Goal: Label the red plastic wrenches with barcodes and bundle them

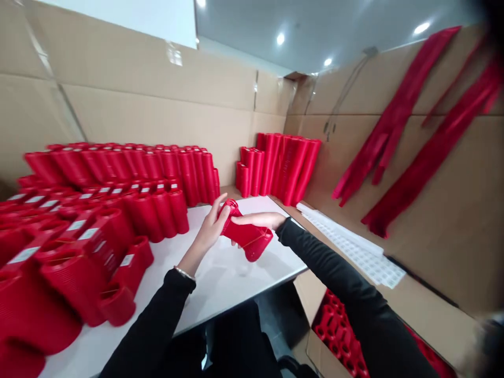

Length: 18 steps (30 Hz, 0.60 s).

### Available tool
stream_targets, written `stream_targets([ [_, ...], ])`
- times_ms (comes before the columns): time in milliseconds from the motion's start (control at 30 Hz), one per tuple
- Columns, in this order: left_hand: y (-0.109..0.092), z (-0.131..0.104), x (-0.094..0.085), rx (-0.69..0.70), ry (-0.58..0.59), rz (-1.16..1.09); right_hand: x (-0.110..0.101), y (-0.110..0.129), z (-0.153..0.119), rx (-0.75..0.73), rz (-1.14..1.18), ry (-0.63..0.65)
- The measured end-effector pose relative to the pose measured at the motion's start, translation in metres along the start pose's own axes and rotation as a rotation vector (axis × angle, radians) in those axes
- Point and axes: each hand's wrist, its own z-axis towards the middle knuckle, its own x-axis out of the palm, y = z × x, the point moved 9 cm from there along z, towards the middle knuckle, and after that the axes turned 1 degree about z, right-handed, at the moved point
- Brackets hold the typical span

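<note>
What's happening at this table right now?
A person holds a red ribbed tube bundle above the white table, left hand around its upper end, right hand along its side. More red tubes stand upright at left and in the far corner. An open cardboard box below holds red pieces.

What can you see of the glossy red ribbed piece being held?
The glossy red ribbed piece looks like plastic, with fine ridges and a rounded rim near the bare left hand. Its lower end is rounded, with a thin line across it. That hand and the bare right hand hold it slanting above the flat white table.
</note>
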Motion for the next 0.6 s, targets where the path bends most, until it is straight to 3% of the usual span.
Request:
stream_targets([
  [67,0.014,0.009,-0.024,0.013,-0.107,0.012,0.004,0.013,0.032,0.033,-0.105,0.033],
  [167,0.041,0.013,-0.053,-0.006,-0.247,0.020,0.010,0.012,0.076,0.099,-0.278,0.123],
  [333,0.087,-0.001,-0.077,-0.067,-0.433,0.036,0.008,0.001,0.125,0.052,-0.518,0.147],
  [400,0.098,-0.008,-0.077,-0.079,-0.443,0.035,0.000,0.004,0.126,-0.061,-0.554,0.082],
  [500,0.106,-0.014,-0.074,-0.096,-0.417,0.025,-0.019,0.008,0.105,-0.306,-0.513,-0.102],
  [600,0.109,-0.015,-0.072,-0.121,-0.416,-0.001,-0.039,-0.011,0.078,-0.458,-0.418,-0.328],
])
